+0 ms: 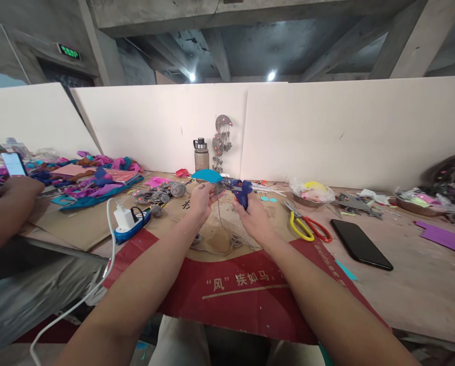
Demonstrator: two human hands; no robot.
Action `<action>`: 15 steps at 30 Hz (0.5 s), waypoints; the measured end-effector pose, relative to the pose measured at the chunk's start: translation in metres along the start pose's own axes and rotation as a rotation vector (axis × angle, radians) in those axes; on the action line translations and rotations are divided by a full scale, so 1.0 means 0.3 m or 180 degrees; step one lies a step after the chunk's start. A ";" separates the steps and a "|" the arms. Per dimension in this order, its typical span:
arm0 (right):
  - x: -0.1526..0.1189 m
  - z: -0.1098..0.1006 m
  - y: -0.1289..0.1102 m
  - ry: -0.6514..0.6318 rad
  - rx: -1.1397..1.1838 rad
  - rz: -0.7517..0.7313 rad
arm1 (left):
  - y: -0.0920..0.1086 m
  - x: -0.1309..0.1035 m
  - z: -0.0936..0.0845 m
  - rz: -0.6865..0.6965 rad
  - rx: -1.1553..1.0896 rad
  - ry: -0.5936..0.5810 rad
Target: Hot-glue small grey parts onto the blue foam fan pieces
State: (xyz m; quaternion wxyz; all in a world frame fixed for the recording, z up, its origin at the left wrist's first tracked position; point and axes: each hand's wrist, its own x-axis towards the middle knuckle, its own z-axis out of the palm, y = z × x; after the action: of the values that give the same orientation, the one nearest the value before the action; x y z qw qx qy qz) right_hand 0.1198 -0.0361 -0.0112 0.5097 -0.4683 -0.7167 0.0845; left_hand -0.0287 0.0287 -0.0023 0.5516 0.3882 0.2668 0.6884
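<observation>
My right hand is wrapped round a blue hot glue gun, its nozzle pointing left. Pinched in my left hand is a blue felt piece with a curved top edge, held close to the nozzle. Something grey shows by my left fingertips, and I cannot make out whether it is part of the same piece. Grey yarn hangs from there down to the cardboard, where it lies in loose loops. Whether the nozzle touches the felt is too small to tell.
Scissors and a black phone lie to the right. Left are a power strip with a white cable, a felt scrap pile, and another person's hand near a phone. A bottle stands behind.
</observation>
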 end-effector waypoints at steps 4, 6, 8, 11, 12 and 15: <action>-0.002 0.002 0.001 -0.0011 -0.0044 -0.0001 | -0.004 0.002 0.000 0.0011 -0.0024 -0.0019; -0.002 0.002 0.002 -0.0025 -0.0076 0.0012 | -0.006 0.003 -0.001 0.0026 -0.0045 -0.0023; -0.002 0.003 0.004 -0.0030 -0.0110 0.0046 | -0.007 0.005 -0.004 0.0035 -0.0058 -0.0025; 0.000 0.002 0.006 -0.0007 -0.0131 0.0059 | -0.007 0.006 -0.007 0.0054 -0.0064 -0.0036; 0.000 0.002 0.006 0.0004 -0.0128 0.0046 | -0.006 0.006 -0.007 0.0063 -0.0063 -0.0038; 0.001 -0.002 0.003 0.0035 -0.0109 0.0014 | -0.005 0.004 -0.006 0.0082 -0.0052 -0.0050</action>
State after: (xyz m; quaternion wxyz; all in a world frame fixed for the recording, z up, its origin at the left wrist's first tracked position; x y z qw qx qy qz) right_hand 0.1208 -0.0357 -0.0113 0.5054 -0.4790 -0.7142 0.0708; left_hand -0.0294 0.0303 -0.0044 0.5479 0.3925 0.2518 0.6945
